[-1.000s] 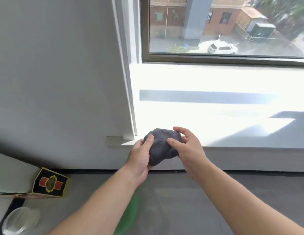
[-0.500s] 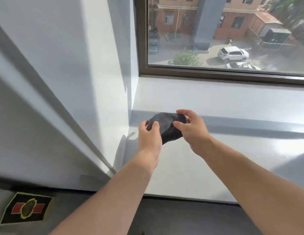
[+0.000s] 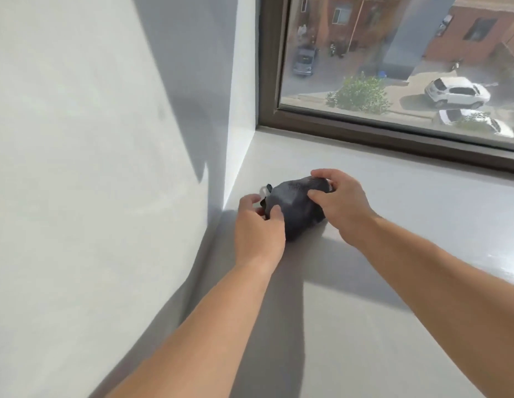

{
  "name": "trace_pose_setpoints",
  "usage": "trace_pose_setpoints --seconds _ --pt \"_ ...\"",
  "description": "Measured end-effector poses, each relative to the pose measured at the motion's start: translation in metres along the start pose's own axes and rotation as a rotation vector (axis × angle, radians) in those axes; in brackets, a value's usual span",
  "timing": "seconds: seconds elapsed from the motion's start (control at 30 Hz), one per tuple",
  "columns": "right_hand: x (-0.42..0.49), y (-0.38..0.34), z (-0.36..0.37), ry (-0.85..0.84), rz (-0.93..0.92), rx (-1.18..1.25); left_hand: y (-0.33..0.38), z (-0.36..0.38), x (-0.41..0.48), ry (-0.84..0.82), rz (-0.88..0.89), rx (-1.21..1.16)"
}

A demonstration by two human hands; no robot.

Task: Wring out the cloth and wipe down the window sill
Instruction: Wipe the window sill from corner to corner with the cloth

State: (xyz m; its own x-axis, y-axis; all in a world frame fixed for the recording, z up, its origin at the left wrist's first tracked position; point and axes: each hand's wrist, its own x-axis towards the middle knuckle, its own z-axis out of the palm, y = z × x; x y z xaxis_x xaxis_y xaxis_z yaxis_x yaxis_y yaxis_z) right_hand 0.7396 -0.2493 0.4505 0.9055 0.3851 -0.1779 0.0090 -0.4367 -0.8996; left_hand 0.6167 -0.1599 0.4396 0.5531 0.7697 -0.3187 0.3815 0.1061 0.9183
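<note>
So, head camera view: a dark grey bunched-up cloth (image 3: 296,208) is down at the window sill (image 3: 393,282), far left, close to the corner where the white wall (image 3: 77,168) meets it. Can't tell if it's actually resting on the sill or just above it. Left hand (image 3: 257,228) grips the cloth's left end, fingers curled round it and thumb on the near side. Right hand (image 3: 340,205) holds the right end, fingers hooked over the top, thumb pressed into the front. Further back is the brown window frame (image 3: 364,133), with a white car (image 3: 456,91) parked outside.
</note>
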Motion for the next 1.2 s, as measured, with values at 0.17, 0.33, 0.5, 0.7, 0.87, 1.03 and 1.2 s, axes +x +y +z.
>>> trace_pose_setpoints --seconds 0.17,0.33,0.5,0.7,0.87,1.03,1.2 --pt "0.083 -0.024 0.018 -0.035 -0.165 -0.119 0.016 0.023 0.04 -0.008 0.093 0.057" --pt "0.115 -0.025 0.027 -0.06 -0.35 -0.466 0.009 0.022 0.056 0.074 0.242 0.725" --pt "0.095 -0.004 0.058 -0.198 -0.33 -0.68 -0.025 0.008 0.039 -0.02 0.34 1.018" --pt "0.116 -0.012 0.091 -0.259 -0.507 -0.994 -0.028 0.007 0.04 -0.032 0.379 1.145" --pt "0.132 -0.009 0.061 -0.298 -0.516 -1.077 -0.03 0.005 0.039 -0.03 0.374 1.137" --pt "0.129 -0.025 0.1 -0.265 -0.465 -1.007 -0.028 0.004 0.04 -0.054 0.374 1.133" --pt "0.132 -0.01 0.077 -0.281 -0.511 -1.011 -0.032 0.002 0.041 -0.041 0.4 1.101"
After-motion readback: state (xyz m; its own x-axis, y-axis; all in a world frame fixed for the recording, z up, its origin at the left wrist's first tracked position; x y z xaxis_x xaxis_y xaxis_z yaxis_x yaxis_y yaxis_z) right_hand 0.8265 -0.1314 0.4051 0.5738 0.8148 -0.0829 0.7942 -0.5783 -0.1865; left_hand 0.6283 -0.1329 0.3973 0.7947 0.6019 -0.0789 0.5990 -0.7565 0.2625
